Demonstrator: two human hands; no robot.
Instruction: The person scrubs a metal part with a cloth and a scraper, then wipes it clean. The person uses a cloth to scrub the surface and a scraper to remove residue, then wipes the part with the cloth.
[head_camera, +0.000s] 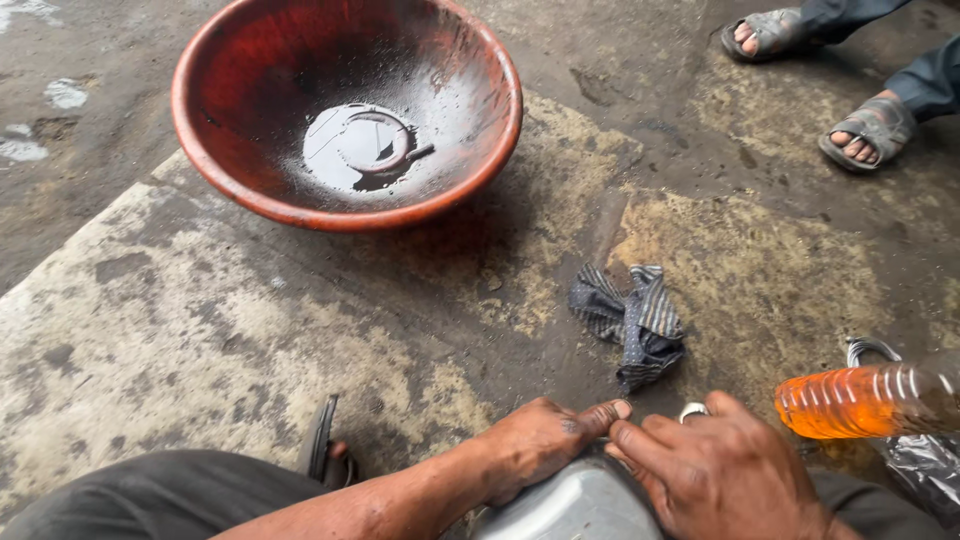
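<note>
Metal part (575, 505) sits low between the knees, left hand (540, 445) and right hand (720, 475) pressed together on its top edge, probably steadying it. Oily red basin (250, 190) upper left, rag (632, 322) mid-floor, orange bottle (860, 400) right.

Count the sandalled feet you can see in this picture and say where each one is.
3. Two belong to another person at the top right: one sandalled foot at the frame's top edge, another below it. A third, bottom left beside the wearer's leg, is mostly hidden; others may be out of view.

Head view, steeply downward, close.
</note>
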